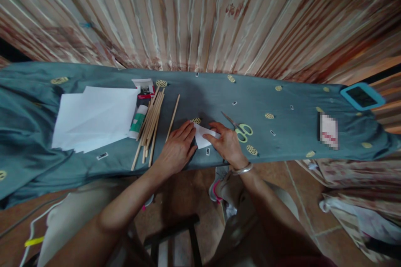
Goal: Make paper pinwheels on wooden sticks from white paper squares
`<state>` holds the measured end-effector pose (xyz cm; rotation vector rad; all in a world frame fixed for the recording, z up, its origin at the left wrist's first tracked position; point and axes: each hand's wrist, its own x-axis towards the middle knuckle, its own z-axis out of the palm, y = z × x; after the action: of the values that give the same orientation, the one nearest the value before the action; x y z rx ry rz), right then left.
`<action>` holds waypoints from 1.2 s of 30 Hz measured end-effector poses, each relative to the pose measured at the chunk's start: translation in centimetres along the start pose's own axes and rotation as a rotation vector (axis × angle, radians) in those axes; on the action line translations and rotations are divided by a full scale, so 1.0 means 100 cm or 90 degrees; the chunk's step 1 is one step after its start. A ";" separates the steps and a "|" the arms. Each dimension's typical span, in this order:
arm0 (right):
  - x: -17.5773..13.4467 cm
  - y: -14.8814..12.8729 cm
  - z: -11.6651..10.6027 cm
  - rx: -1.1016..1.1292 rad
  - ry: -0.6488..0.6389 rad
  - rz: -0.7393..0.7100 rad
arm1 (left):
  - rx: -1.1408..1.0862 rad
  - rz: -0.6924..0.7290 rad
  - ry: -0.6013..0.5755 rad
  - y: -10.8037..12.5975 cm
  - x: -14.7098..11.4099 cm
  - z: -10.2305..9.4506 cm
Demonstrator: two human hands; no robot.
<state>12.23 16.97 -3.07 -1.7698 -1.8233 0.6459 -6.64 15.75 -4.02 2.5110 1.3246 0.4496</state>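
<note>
A small folded piece of white paper [201, 137] lies on the cloth-covered table between my hands. My left hand [179, 145] rests flat over its left edge, fingers stretched out and pressing down. At the other side, my right hand [226, 139] pinches the paper's right end between thumb and fingers. Just beyond my right hand, scissors [242, 131] with light green handles lie with the blades toward the back. One single wooden stick [173, 117] lies left of the paper, near my left fingers. Whatever part of the paper is under my hands is hidden.
To the left are a bundle of wooden sticks [153, 123], a green-and-white glue stick [138, 121], a small red-and-white open box [145, 89] and white sheets [94, 119]. Far right, a blue-framed device [362, 96] and a blurred object [328, 130] sit on the tablecloth [291, 133]. A curtain hangs behind.
</note>
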 end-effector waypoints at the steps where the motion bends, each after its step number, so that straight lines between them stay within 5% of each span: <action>1: -0.001 0.000 0.000 -0.014 0.002 -0.007 | 0.003 -0.002 -0.004 0.001 0.000 -0.001; 8: -0.016 -0.007 -0.008 -0.161 0.038 -0.246 | 0.037 0.010 0.000 -0.001 0.002 0.000; 13: -0.036 -0.015 -0.005 -0.210 -0.079 -0.388 | 0.051 0.021 0.003 0.000 0.003 0.000; 26: -0.072 -0.007 -0.001 -0.244 -0.110 -0.333 | 0.069 -0.010 0.063 -0.001 0.001 0.002; 36: -0.072 0.005 -0.008 -0.155 -0.066 -0.313 | 0.066 -0.032 0.047 0.002 0.004 -0.001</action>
<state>13.24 9.80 -3.00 -1.3549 -2.3764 0.3340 -6.30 16.01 -3.79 2.5604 1.4700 0.4792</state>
